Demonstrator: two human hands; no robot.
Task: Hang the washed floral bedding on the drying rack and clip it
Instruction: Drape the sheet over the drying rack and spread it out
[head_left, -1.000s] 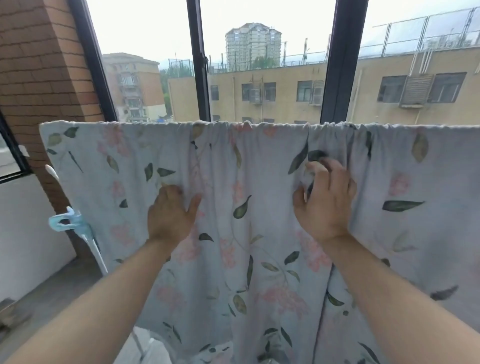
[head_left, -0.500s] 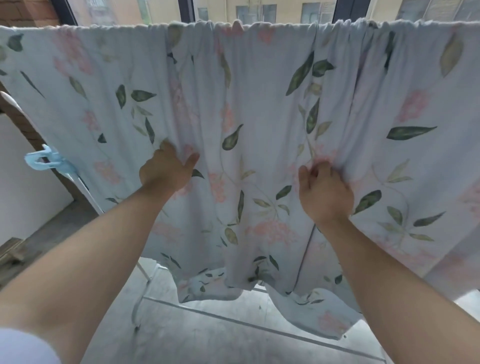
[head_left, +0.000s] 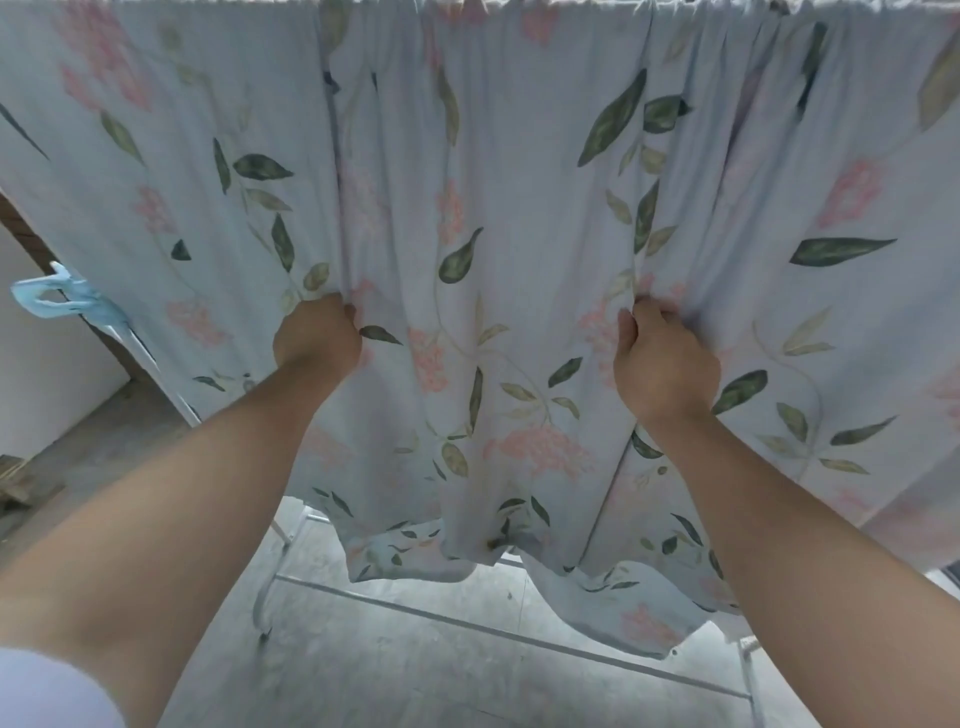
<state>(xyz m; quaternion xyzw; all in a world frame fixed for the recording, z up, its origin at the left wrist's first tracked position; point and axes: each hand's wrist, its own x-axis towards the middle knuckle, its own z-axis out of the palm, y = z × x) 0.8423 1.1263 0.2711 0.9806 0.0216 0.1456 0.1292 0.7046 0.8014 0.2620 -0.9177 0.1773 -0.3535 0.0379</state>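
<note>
Our left hand (head_left: 317, 332) and right hand (head_left: 662, 358) each pinch a fold of the floral bedding (head_left: 519, 208); tugging unevenly could drag it, unclipped, off the drying rack (head_left: 467, 629).

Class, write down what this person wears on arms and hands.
The left forearm and right forearm are bare. A pale sleeve edge shows on the left upper arm. The left hand and right hand wear no gloves; no watch or ring shows.

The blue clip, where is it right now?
In the head view the blue clip sits at the far left, on the white rack pole, just beside the floral bedding and left of the left hand.
</note>
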